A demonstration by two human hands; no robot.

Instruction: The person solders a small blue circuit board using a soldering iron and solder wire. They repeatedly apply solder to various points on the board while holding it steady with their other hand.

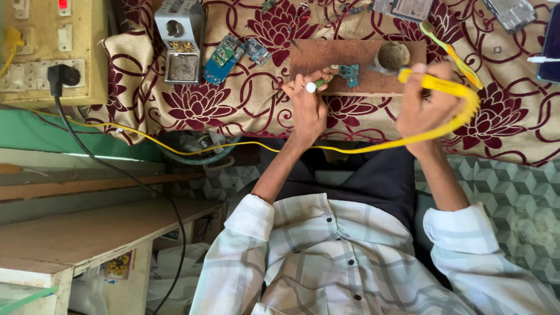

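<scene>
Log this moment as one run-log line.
left hand: grips white-tipped tool at small circuit board | right hand: holds yellow soldering iron | support: wooden board on floral cloth

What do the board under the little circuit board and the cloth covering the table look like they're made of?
The brown board looks like wood or pressed fibreboard: flat, matte, reddish-brown, with a straight cut edge. The cloth looks like woven upholstery-type fabric, cream with maroon flowers and a slight sheen; its fibre cannot be told. The small circuit board is blue-green, probably lacquered laminate.
</scene>
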